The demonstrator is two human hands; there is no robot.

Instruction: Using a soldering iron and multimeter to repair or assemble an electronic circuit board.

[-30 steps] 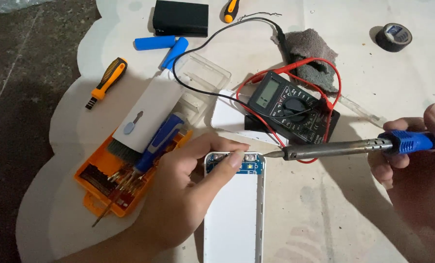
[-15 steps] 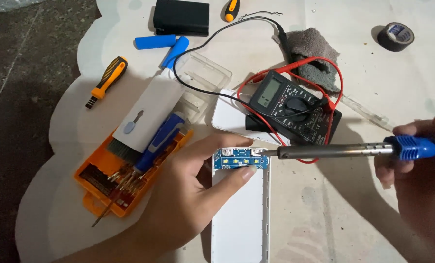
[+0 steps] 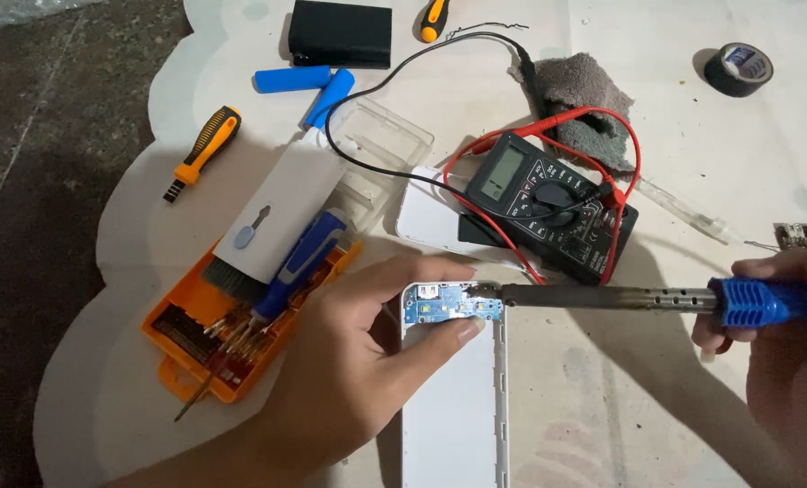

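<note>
A person's left hand point(image 3: 349, 380) steadied a white slab-shaped case point(image 3: 455, 407) that lay flat near the front edge of the bench point(image 3: 602, 407), thumb and forefinger pinching the small blue circuit board point(image 3: 448, 309) seated in the case's open top end. The right hand point(image 3: 787, 361) was closed around the blue handle of a soldering iron point(image 3: 656, 298), held level from the right, its dark tip touching the board's right-hand edge.

Just behind the board lay a black multimeter point(image 3: 548, 203), tilted, with red and black leads looping around it and over a white flat cover point(image 3: 430, 217) partly under it. A grey rag point(image 3: 584, 99) sat beyond the meter, and a roll of black tape point(image 3: 737, 70) lay well apart at the far right.

To the left of the holding hand, an open orange bit case point(image 3: 205, 343) held a row of driver bits, with a blue-handled screwdriver point(image 3: 299, 262) and a white brush tool point(image 3: 272, 217) lying across it. A clear plastic lid point(image 3: 381, 145) rested behind them. Farther back were two blue cylindrical cells point(image 3: 308, 83), a black box point(image 3: 340, 32) and an orange-and-black screwdriver point(image 3: 203, 149), the last near the left edge of the pale sheet covering the bench.
</note>
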